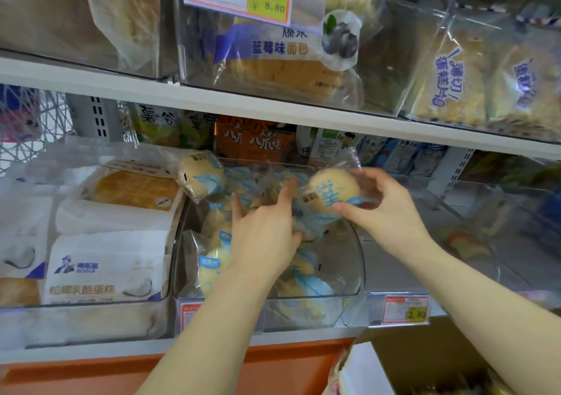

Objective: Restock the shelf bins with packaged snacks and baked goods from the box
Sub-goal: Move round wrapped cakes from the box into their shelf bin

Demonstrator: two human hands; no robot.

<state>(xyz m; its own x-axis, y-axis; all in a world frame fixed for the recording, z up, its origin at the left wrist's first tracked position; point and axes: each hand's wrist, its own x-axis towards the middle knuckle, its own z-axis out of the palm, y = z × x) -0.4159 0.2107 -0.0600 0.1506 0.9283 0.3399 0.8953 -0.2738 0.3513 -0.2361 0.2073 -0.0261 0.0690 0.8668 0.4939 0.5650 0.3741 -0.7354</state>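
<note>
Head view: right hand [385, 212] pinches wrapped bun [334, 191] over clear bin [361, 258]; left hand [264, 237], outstretched, touches packets [212, 267] inside.

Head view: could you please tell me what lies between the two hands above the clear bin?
A wrapped round bun, in the head view: the right hand grips it; the left hand touches the buns piled in the clear bin.

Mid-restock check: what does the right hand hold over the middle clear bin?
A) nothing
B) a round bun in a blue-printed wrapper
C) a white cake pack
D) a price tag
B: the right hand pinches a round bun, blue print on its clear wrapper, above the clear bin.
</note>
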